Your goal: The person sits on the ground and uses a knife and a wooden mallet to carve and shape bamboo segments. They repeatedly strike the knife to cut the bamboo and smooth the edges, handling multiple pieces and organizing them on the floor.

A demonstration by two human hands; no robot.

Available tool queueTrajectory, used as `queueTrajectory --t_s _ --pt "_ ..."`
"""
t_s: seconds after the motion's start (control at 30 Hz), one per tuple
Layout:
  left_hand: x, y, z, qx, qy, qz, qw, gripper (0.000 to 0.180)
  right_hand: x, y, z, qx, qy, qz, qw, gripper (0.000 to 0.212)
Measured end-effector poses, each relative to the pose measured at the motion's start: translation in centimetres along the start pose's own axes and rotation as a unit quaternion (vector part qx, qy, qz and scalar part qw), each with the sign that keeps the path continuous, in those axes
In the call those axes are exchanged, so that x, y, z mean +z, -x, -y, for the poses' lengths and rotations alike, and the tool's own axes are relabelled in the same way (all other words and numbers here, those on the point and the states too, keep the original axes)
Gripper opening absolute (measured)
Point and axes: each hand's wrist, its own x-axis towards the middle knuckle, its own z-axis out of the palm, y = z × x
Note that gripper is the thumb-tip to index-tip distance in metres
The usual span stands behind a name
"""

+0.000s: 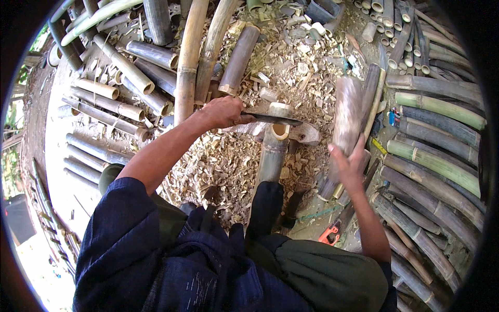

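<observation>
Head view: left hand point(222, 112) clenches a knife point(273, 119), bamboo tube point(272, 156) rightward of that fist; right hand point(350, 162) clasps a wooden club point(347, 109) (blurred).

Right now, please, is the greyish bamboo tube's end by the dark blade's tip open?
Open: the greyish bamboo tube shows a pale-rimmed hollow.

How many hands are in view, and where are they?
2: the left hand, left of centre, gripping a dark knife; the right hand, right of centre, around a blurred club. No others show.
</observation>
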Motion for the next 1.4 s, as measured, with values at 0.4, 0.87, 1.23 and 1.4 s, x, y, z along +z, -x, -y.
queueTrajectory --t_s 0.4,0.87,1.23,1.4 --pt "0.2 -1.7 2.2 0.072 0.024 0.028 0.997 0.075 -0.9 2.3 -0.8 0.121 -0.028 0.126 0.984 0.103" --pt "3.6 6.5 -2.3 0.032 -0.109 -0.146 0.983 0.026 -2.7 0.6 5.0 -0.14 0.133 0.145 0.97 0.073" --pt "2.6 4.1 -0.8 -0.01 0.094 -0.097 0.991 0.024 -2.2 -2.7 1.9 -0.4 0.32 0.197 0.836 0.077" --pt "2.1 5.5 -1.4 -0.044 0.08 -0.157 0.983 0.031 -1.3 1.4 4.4 -0.439 0.278 0.238 0.82 0.066"
